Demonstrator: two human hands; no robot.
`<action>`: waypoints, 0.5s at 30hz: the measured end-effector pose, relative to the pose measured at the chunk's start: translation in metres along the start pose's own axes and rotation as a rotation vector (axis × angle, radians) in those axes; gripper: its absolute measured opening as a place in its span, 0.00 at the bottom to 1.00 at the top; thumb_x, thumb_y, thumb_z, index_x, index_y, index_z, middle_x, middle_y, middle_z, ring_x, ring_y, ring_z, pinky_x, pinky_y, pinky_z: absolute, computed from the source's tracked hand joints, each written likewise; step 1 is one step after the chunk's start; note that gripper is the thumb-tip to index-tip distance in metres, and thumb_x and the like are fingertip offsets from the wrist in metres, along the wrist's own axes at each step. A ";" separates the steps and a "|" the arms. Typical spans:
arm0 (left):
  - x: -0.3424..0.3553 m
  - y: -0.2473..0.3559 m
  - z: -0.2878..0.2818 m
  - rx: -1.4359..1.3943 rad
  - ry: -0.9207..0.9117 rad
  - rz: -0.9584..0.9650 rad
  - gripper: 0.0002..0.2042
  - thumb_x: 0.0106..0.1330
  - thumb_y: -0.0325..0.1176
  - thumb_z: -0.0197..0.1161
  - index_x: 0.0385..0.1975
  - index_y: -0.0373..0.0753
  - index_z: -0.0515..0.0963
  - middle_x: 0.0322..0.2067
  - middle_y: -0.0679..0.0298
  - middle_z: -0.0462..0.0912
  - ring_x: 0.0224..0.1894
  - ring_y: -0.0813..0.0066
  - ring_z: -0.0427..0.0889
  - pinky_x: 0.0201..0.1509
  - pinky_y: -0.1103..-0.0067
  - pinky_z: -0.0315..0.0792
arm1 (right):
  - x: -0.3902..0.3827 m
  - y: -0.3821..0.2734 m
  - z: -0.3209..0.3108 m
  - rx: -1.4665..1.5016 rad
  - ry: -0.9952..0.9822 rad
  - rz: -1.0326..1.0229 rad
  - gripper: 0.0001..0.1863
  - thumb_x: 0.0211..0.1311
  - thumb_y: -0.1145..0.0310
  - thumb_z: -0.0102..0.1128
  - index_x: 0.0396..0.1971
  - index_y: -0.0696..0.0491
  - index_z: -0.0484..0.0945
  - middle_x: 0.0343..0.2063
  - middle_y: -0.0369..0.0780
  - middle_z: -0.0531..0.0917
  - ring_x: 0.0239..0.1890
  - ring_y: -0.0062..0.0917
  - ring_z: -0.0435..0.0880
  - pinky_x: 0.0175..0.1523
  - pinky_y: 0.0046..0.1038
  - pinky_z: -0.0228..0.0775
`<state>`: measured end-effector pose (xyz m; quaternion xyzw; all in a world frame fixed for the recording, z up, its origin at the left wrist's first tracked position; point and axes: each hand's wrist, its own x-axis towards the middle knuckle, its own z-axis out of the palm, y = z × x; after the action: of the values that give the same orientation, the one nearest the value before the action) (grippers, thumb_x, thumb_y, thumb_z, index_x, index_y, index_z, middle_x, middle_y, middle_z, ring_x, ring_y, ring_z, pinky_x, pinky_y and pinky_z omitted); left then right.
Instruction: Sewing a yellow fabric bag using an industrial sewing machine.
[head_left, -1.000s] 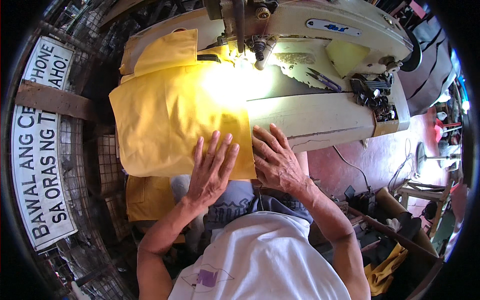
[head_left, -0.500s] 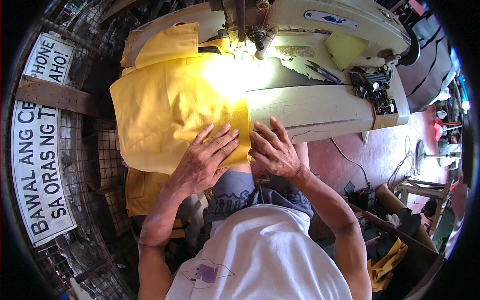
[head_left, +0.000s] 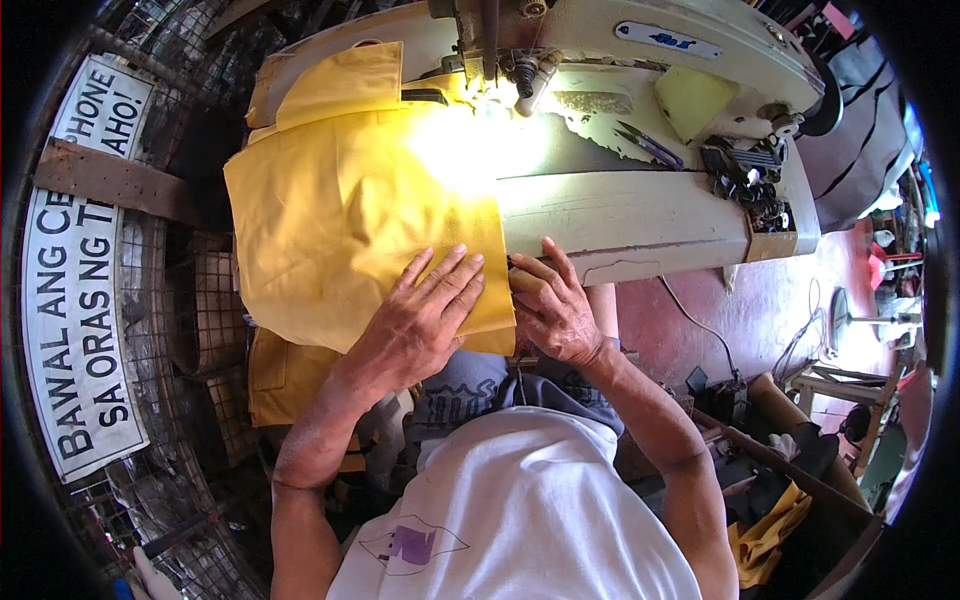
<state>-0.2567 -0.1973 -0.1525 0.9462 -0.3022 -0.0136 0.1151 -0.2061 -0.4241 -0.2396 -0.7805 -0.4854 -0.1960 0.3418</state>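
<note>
Yellow fabric, layered in places, lies over the sewing machine bed and hangs past its near edge. My left hand rests flat on the fabric's near right part, fingers stretched out. At the fabric's right edge, my right hand has curled fingers pinching the border; its thumb is mostly hidden. A small dark bit shows by those fingertips, too small to name. The sewing machine stands at the far side, its lamp glare washing out the fabric under the needle. A black strip shows at the fabric's far edge.
Thread snips lie on the machine bed. A box of small black parts sits at the bed's right end. Wire mesh with a white sign stands at the left. More yellow cloth lies low at right.
The fabric's near right corner has shifted slightly right and toward me. My right hand has moved a little right with the edge; the left stays flat on the cloth.
</note>
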 end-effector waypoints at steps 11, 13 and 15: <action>0.009 -0.011 -0.021 -0.162 -0.055 -0.002 0.29 0.68 0.47 0.58 0.61 0.30 0.70 0.65 0.49 0.68 0.70 0.52 0.63 0.74 0.57 0.54 | 0.009 -0.007 -0.006 -0.103 -0.072 -0.026 0.10 0.41 0.73 0.59 0.27 0.60 0.82 0.57 0.45 0.78 0.66 0.39 0.72 0.72 0.57 0.53; 0.026 -0.033 -0.021 -0.304 -0.096 0.012 0.30 0.69 0.50 0.57 0.62 0.32 0.70 0.65 0.50 0.68 0.71 0.53 0.61 0.75 0.59 0.54 | 0.009 -0.007 -0.007 -0.093 -0.076 -0.025 0.11 0.40 0.73 0.58 0.26 0.61 0.82 0.57 0.47 0.77 0.65 0.40 0.73 0.71 0.57 0.55; 0.047 -0.055 -0.006 -0.077 0.110 -0.078 0.28 0.68 0.49 0.58 0.61 0.35 0.71 0.62 0.50 0.71 0.69 0.51 0.64 0.74 0.59 0.55 | 0.011 -0.008 -0.009 -0.084 -0.083 -0.059 0.13 0.38 0.72 0.58 0.26 0.62 0.81 0.56 0.50 0.77 0.64 0.42 0.74 0.70 0.56 0.59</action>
<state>-0.1861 -0.1796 -0.1572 0.9515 -0.2575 0.0221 0.1671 -0.2076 -0.4214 -0.2232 -0.7868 -0.5134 -0.1937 0.2826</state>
